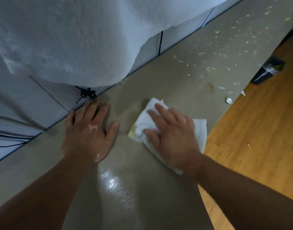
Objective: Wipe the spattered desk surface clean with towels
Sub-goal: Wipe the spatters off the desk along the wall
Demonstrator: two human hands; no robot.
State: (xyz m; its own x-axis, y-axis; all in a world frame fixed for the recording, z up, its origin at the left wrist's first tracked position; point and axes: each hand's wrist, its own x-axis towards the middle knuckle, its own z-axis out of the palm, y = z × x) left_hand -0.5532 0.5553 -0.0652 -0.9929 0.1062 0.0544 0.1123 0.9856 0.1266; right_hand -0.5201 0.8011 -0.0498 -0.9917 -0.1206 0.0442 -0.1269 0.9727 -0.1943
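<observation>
The grey-brown desk (139, 205) runs from bottom left to top right. My right hand (172, 135) presses flat on a white paper towel (199, 130), whose left edge is stained yellow-green. My left hand (91, 131) rests flat on the desk beside the back panel, fingers spread. Yellow-green spatter (215, 52) covers the far part of the desk. A brown ring stain (208, 87) and white smears lie just beyond the towel. A wet, shiny streak (115, 185) shows near me.
A white cloth-covered bulk (72, 39) overhangs the grey partition (18, 105) along the desk's back edge, with black cords hanging. Wooden floor (258, 130) lies to the right, with a dark bin (268, 70) standing on it. A white scrap (228, 100) sits at the desk's edge.
</observation>
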